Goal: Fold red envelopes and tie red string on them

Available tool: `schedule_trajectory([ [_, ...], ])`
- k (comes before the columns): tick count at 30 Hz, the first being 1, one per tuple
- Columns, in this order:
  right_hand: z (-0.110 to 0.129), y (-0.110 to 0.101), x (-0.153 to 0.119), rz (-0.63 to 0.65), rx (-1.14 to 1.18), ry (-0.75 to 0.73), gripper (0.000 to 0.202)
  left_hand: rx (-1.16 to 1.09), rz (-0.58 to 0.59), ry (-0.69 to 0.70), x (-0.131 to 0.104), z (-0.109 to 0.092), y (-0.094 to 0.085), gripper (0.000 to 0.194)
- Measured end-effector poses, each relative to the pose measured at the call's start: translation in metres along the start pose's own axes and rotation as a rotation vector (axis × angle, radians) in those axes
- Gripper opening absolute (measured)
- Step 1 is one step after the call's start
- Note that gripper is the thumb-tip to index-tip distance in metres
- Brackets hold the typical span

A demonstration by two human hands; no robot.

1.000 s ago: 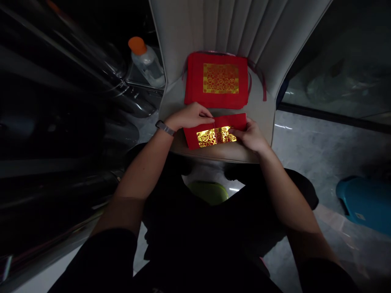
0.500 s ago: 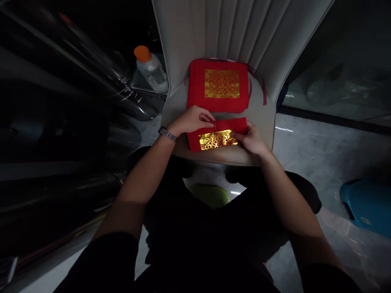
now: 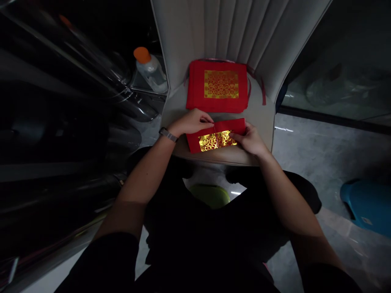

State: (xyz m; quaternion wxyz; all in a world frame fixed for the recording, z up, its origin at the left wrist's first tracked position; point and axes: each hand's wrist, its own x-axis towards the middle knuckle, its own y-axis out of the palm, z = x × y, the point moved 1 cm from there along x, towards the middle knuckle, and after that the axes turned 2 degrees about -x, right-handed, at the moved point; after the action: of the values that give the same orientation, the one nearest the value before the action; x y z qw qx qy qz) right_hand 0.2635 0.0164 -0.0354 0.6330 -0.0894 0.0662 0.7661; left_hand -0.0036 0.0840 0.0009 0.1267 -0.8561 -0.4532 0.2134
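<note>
A red packet with a shiny gold pattern (image 3: 209,142) lies at a slight tilt over the front of the chair seat. My right hand (image 3: 251,139) grips its right end, thumb on the gold panel. At the packet's upper edge, the fingertips of my left hand (image 3: 196,121) are pinched together around a thin red ribbon near the middle; the ribbon is hard to make out. Just behind lies a stack of flat red packets (image 3: 197,87), the top one with a gold panel, and dark red ribbons stick out around it.
The pale chair (image 3: 259,118) has a ribbed backrest. Left of it stands a clear bottle with an orange cap (image 3: 154,74) on a dark surface. A blue plastic object (image 3: 368,205) is on the floor at right, and a green one (image 3: 210,195) below the seat.
The packet and both hands have stayed nearly in place. The ribbon across the packet's front shows less distinctly than before.
</note>
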Motion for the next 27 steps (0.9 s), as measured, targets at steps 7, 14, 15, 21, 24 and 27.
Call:
schedule_trajectory([
  [7, 0.003, 0.004, -0.002, -0.018, -0.032, -0.001, 0.063, -0.006, -0.046, 0.046, 0.000, -0.001, 0.006, 0.017],
  [14, 0.002, -0.008, 0.001, -0.228, -0.076, -0.040, 0.066, 0.019, -0.037, 0.046, 0.004, -0.001, 0.004, 0.018],
  [15, 0.002, -0.011, 0.001, -0.288, -0.124, -0.061, 0.061, 0.038, -0.030, 0.040, 0.005, 0.000, 0.004, 0.017],
  [21, -0.003, -0.018, 0.005, -0.389, -0.322, -0.125, 0.039, 0.420, -0.254, 0.150, -0.005, -0.005, 0.019, 0.031],
  [24, -0.006, -0.016, 0.006, -0.408, -0.335, -0.096, 0.038, 0.575, -0.301, 0.294, -0.023, -0.012, 0.040, 0.030],
  [27, -0.004, -0.014, 0.006, -0.402, -0.391, -0.113, 0.026, 0.608, -0.234, 0.358, -0.039, -0.012, 0.066, 0.028],
])
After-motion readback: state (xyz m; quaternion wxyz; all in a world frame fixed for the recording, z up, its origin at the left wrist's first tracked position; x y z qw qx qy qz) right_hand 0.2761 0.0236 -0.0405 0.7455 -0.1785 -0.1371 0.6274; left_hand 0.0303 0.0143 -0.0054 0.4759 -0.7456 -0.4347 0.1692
